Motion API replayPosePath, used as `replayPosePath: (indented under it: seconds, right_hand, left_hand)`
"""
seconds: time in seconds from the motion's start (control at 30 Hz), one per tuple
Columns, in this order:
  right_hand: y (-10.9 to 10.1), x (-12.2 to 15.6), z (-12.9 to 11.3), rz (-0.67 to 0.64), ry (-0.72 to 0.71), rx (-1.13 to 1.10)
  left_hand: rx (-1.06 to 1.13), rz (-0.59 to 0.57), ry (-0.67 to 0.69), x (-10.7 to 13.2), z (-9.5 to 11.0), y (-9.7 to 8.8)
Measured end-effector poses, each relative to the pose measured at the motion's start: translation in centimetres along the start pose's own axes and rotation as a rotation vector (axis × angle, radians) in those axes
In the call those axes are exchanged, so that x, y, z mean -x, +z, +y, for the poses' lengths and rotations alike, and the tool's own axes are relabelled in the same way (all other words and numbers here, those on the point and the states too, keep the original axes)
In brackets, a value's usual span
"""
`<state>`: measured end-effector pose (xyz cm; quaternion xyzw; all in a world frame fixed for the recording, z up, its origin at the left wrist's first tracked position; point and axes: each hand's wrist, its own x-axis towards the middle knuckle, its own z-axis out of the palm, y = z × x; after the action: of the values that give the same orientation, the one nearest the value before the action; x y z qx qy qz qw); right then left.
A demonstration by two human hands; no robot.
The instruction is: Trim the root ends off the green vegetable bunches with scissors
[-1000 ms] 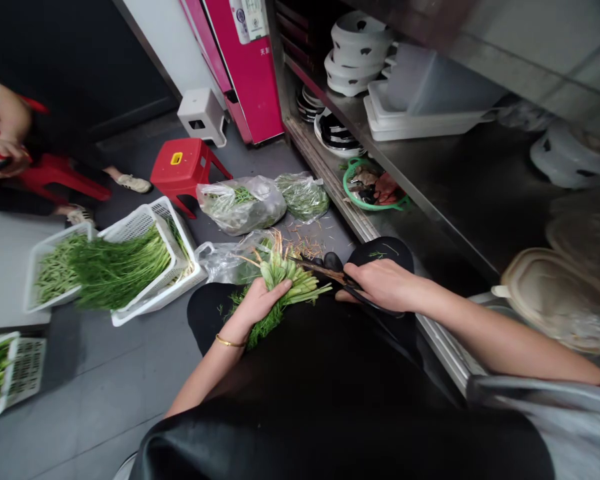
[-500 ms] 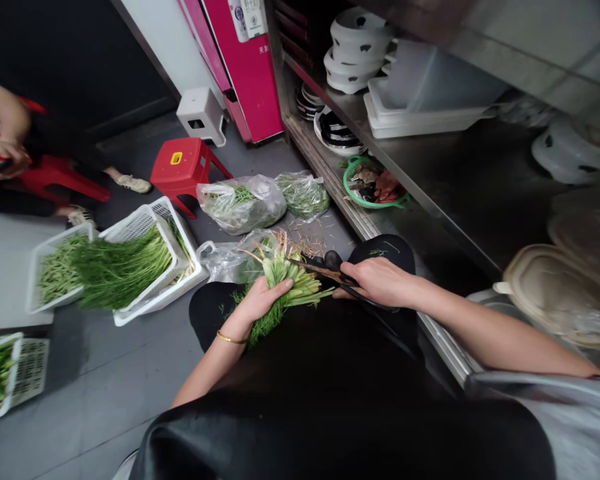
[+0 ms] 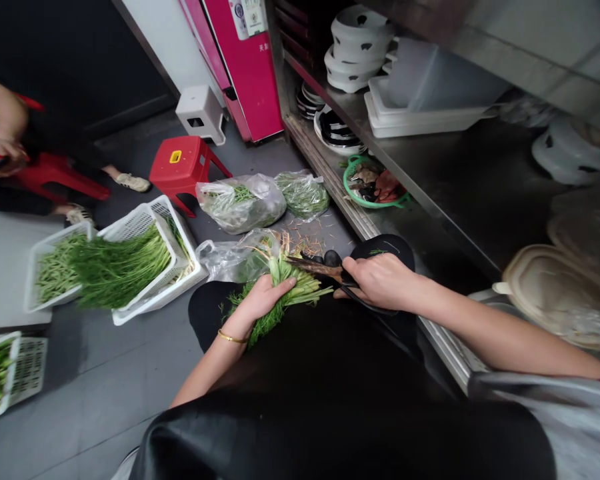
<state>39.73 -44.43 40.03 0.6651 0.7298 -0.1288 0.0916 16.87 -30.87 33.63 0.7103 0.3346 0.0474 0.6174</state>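
Note:
My left hand (image 3: 266, 297) is closed around a bunch of feathery green herbs (image 3: 300, 287), held over my lap with the pale stem ends pointing away and to the right. Thin brownish roots show at the far end of the bunch. In my right hand (image 3: 377, 280) is a pair of dark scissors (image 3: 320, 268), my fingers wrapped round the handles. The blades reach left across the stem ends; whether they touch them I cannot tell. Trimmed roots (image 3: 307, 243) lie scattered on the floor just beyond. A clear plastic bag (image 3: 233, 259) with greens lies beside the bunch.
White baskets (image 3: 160, 300) of greens and beans stand left, with another basket (image 3: 29, 373) nearer. Two filled plastic bags (image 3: 243, 207), a red stool (image 3: 177, 160) and a white stool (image 3: 201, 110) are ahead. Metal shelves (image 3: 430, 173) run along my right. A seated person (image 3: 10, 133) is far left.
The scissors have shifted slightly at the stem ends, and the blades now sit a little differently against the bunch. My left hand keeps its hold in nearly the same place.

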Motion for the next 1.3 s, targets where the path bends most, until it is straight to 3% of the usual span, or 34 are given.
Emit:
replayPosePath:
  seconds: [0.37,0.57,0.77,0.9,1.03,1.3]
  right_hand:
    - [-0.4,0.0,0.4,0.024,-0.007,0.077]
    - [-1.2,0.2,1.3,-0.064,0.027,-0.155]
    - [-1.1,0.3,1.6,-0.210,-0.085,-0.338]
    - [-1.1,0.1,1.3,-0.200,-0.113,-0.350]
    - [-1.4,-0.1,1.5,-0.205,-0.160,-0.390]
    - [-0.6,-0.4,1.6,-0.152,-0.163,-0.406]
  left_hand:
    - [-0.124,0.011,-0.001,0.3,0.4,0.1]
    - [-0.135,0.019,0.014,0.7,0.5,-0.1]
    - [-0.055,-0.017,0.101,1.2,-0.1,-0.2]
    - [-0.019,-0.062,0.095,1.4,-0.4,-0.1]
    - [0.052,-0.036,0.028,1.8,-1.4,-0.2]
    - [-0.038,0.002,0.012,1.5,-1.4,-0.3]
